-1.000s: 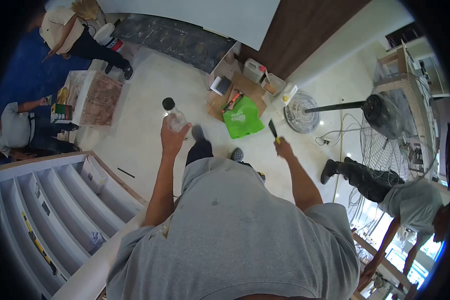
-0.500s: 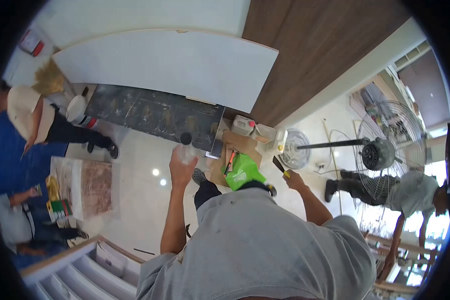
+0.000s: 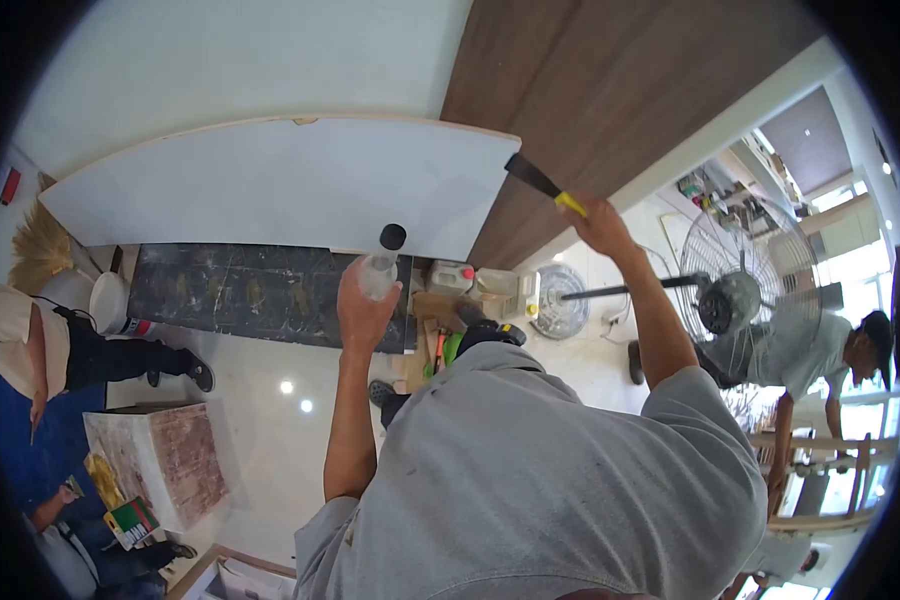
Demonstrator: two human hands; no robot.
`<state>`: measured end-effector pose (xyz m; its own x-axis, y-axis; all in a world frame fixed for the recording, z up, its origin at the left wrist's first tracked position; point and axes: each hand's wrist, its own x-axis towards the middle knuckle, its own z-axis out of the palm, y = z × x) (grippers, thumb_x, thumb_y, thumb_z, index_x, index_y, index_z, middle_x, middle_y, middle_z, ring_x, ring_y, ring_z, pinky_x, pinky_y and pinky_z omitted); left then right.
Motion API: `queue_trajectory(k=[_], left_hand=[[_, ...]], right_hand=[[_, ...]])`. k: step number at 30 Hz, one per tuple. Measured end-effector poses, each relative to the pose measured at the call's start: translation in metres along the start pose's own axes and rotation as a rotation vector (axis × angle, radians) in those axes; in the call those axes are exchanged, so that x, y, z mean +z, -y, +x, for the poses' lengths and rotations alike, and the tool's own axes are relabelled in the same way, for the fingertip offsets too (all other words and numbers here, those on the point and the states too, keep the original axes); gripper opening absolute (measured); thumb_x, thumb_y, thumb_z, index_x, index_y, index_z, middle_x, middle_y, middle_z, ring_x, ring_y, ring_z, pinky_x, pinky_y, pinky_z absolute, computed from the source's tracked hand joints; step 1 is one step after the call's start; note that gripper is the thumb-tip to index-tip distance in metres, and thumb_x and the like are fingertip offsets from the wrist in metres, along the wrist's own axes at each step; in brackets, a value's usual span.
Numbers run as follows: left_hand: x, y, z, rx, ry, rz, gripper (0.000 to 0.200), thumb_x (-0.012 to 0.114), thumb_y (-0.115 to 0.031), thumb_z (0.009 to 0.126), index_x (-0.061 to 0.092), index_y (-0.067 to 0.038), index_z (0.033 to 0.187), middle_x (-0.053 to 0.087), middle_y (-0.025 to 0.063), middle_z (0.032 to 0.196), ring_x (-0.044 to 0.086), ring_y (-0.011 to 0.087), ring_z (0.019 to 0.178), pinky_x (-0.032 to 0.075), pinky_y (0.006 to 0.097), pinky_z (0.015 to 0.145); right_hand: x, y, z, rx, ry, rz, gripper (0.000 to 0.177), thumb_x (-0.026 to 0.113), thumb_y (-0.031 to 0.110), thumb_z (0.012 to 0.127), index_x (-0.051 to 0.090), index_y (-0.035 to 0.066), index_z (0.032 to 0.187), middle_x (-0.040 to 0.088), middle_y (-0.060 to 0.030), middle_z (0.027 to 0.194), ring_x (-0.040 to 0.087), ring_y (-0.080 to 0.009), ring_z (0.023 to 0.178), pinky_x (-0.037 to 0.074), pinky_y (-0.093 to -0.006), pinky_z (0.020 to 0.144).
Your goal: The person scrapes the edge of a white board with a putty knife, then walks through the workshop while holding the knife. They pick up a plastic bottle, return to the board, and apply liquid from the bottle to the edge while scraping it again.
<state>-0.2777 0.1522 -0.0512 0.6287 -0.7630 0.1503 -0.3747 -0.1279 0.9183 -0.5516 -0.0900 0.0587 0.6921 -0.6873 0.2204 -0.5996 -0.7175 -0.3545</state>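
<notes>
My left hand (image 3: pixel 363 312) is wrapped round a clear bottle (image 3: pixel 378 272) with a black top, held upright in front of the dark, stained board (image 3: pixel 240 295). In my right hand (image 3: pixel 602 228) is a scraper (image 3: pixel 540 180) with a yellow handle and a dark blade. The blade's tip is near the right end of a long white panel (image 3: pixel 290 185) with a curved upper edge. Whether the blade touches the panel I cannot tell. Behind the scraper is a brown wood-grain surface (image 3: pixel 610 90).
A pedestal fan (image 3: pixel 725 300) stands at the right, with a person (image 3: pixel 800 350) bending behind it. Plastic jugs (image 3: pixel 450 276) sit on the floor ahead. At the left are two people, one in a pale shirt (image 3: pixel 20 330), and a worn box (image 3: pixel 160 460).
My right hand has risen and moved forward with the scraper, up to the panel's right end. My left hand still holds the bottle. The view has shifted, and the green bag is now mostly hidden.
</notes>
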Motion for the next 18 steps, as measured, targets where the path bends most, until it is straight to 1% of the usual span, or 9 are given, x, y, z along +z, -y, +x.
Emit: queue_trajectory(k=[2, 5, 6, 8, 10, 13, 17, 18], left_hand=[[0.014, -0.001, 0.016, 0.015, -0.011, 0.036, 0.054, 0.072, -0.013, 0.065, 0.048, 0.0, 0.112, 0.052, 0.0169, 0.109, 0.049, 0.033, 0.103, 0.039, 0.0383, 0.089], [0.039, -0.008, 0.036, 0.03, -0.036, 0.118, 0.055, 0.072, -0.014, 0.065, 0.047, 0.0, 0.113, 0.053, 0.0168, 0.109, 0.049, 0.0334, 0.103, 0.04, 0.0386, 0.089], [0.045, -0.014, 0.041, 0.031, -0.044, 0.131, 0.056, 0.072, -0.014, 0.065, 0.047, 0.0, 0.113, 0.053, 0.0168, 0.108, 0.05, 0.0335, 0.103, 0.04, 0.0386, 0.088], [0.06, -0.021, 0.051, 0.004, -0.089, 0.171, 0.056, 0.072, -0.015, 0.065, 0.047, 0.0, 0.113, 0.053, 0.0168, 0.108, 0.05, 0.0335, 0.102, 0.04, 0.0386, 0.088], [0.073, -0.028, 0.059, -0.036, -0.113, 0.23, 0.055, 0.072, -0.015, 0.065, 0.047, 0.0, 0.113, 0.054, 0.0167, 0.107, 0.051, 0.0335, 0.101, 0.041, 0.0385, 0.087], [0.086, -0.039, 0.074, -0.112, -0.043, 0.227, 0.056, 0.072, -0.015, 0.065, 0.047, 0.0, 0.113, 0.054, 0.0171, 0.105, 0.052, 0.0335, 0.099, 0.042, 0.0382, 0.085], [0.093, -0.038, 0.091, -0.043, 0.047, 0.263, 0.056, 0.072, -0.016, 0.065, 0.047, -0.001, 0.113, 0.054, 0.0169, 0.105, 0.052, 0.0328, 0.099, 0.042, 0.0379, 0.085], [0.092, -0.036, 0.096, -0.021, 0.055, 0.264, 0.056, 0.073, -0.017, 0.065, 0.047, -0.001, 0.112, 0.055, 0.0165, 0.105, 0.053, 0.0321, 0.098, 0.043, 0.0375, 0.084]], right_hand=[[-0.022, 0.004, 0.044, 0.047, 0.098, -0.058, 0.029, 0.052, 0.034, 0.086, 0.058, 0.008, 0.099, 0.061, -0.0183, 0.078, 0.057, -0.0387, 0.077, 0.045, -0.0435, 0.067], [-0.015, -0.032, 0.092, -0.121, 0.051, -0.12, 0.033, 0.05, 0.038, 0.086, 0.057, 0.009, 0.1, 0.062, -0.017, 0.078, 0.058, -0.0374, 0.077, 0.045, -0.0442, 0.07], [-0.013, -0.04, 0.103, -0.127, 0.058, -0.142, 0.033, 0.05, 0.039, 0.086, 0.056, 0.009, 0.101, 0.062, -0.0169, 0.079, 0.058, -0.0373, 0.078, 0.045, -0.0446, 0.07], [-0.007, -0.051, 0.116, -0.132, 0.085, -0.17, 0.035, 0.049, 0.041, 0.086, 0.055, 0.009, 0.101, 0.062, -0.0167, 0.079, 0.058, -0.037, 0.078, 0.045, -0.0453, 0.072], [0.001, -0.067, 0.126, -0.185, 0.177, -0.122, 0.036, 0.048, 0.041, 0.087, 0.053, 0.009, 0.102, 0.062, -0.0171, 0.079, 0.059, -0.037, 0.078, 0.045, -0.0456, 0.073], [0.001, -0.076, 0.134, -0.233, 0.232, -0.148, 0.035, 0.046, 0.041, 0.088, 0.052, 0.01, 0.103, 0.062, -0.0175, 0.079, 0.059, -0.0364, 0.079, 0.044, -0.046, 0.074], [0.003, -0.073, 0.129, -0.235, 0.262, -0.216, 0.032, 0.046, 0.038, 0.088, 0.051, 0.009, 0.102, 0.061, -0.0171, 0.081, 0.059, -0.0357, 0.08, 0.044, -0.0444, 0.073], [0.001, -0.068, 0.129, -0.197, 0.279, -0.237, 0.033, 0.046, 0.038, 0.088, 0.051, 0.01, 0.103, 0.061, -0.0172, 0.081, 0.059, -0.0352, 0.081, 0.044, -0.0444, 0.075]])
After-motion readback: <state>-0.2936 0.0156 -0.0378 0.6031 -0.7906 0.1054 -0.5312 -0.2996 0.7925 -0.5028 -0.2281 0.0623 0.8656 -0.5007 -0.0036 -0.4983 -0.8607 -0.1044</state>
